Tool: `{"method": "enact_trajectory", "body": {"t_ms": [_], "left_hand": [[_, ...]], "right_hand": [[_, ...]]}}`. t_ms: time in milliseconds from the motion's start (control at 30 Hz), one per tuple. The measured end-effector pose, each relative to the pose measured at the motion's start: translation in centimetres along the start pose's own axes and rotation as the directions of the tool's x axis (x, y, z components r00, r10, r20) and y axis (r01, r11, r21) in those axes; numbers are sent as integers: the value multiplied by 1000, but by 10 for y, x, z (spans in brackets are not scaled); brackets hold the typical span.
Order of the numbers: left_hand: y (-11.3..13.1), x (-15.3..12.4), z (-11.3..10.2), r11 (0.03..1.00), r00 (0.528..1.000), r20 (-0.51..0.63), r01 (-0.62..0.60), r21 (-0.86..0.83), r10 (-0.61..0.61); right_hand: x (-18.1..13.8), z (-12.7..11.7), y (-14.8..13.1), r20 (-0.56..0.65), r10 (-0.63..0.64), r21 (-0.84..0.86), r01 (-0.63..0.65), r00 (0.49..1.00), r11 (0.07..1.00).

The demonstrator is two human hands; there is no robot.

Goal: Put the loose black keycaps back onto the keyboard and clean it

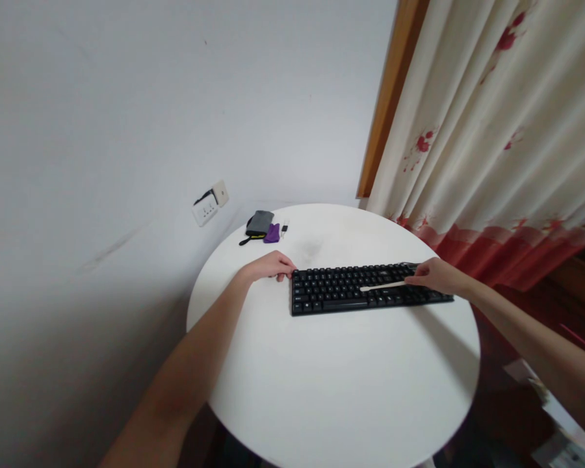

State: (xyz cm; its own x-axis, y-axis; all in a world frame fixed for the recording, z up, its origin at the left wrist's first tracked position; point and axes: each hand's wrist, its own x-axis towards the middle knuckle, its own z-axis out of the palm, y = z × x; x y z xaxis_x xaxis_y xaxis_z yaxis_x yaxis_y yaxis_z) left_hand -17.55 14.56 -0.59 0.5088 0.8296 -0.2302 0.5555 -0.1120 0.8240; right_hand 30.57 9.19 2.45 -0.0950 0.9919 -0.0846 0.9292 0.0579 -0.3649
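A black keyboard [341,292] lies on the round white table [341,383], its long side running left to right. My left hand [273,265] is at the keyboard's upper left corner, its curled fingers gripping the edge there. Over the right part of the keyboard, my right hand [431,274] is closed around the end of a slim white stick that looks like a toothbrush [385,286]. The stick points left, and its tip is at the keys near the middle. Whether the tip has bristles is too small to tell.
At the table's far left lie a folded grey and black cloth item [260,223], a purple cloth [272,234] and a small black and white object [285,228]. A wall socket [205,209] is beyond the table. A patterned curtain [468,143] hangs at the right.
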Motion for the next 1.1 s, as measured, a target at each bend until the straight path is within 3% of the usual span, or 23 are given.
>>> {"method": "enact_trajectory", "body": {"t_ms": [233,900,1100], "left_hand": [[0,1,1,1000,1000,1,2,-6,-2],[8,-3,3,999,1000,-6,4,-35,-5],[8,-3,4,999,1000,-6,-8,-35,8]], "right_hand": [[1,-2,-4,39,-24,-24,25,999,999],[3,33,-142,99,-223,22,222,970,975],[-1,39,-165,122,-246,27,245,962,969]]}}
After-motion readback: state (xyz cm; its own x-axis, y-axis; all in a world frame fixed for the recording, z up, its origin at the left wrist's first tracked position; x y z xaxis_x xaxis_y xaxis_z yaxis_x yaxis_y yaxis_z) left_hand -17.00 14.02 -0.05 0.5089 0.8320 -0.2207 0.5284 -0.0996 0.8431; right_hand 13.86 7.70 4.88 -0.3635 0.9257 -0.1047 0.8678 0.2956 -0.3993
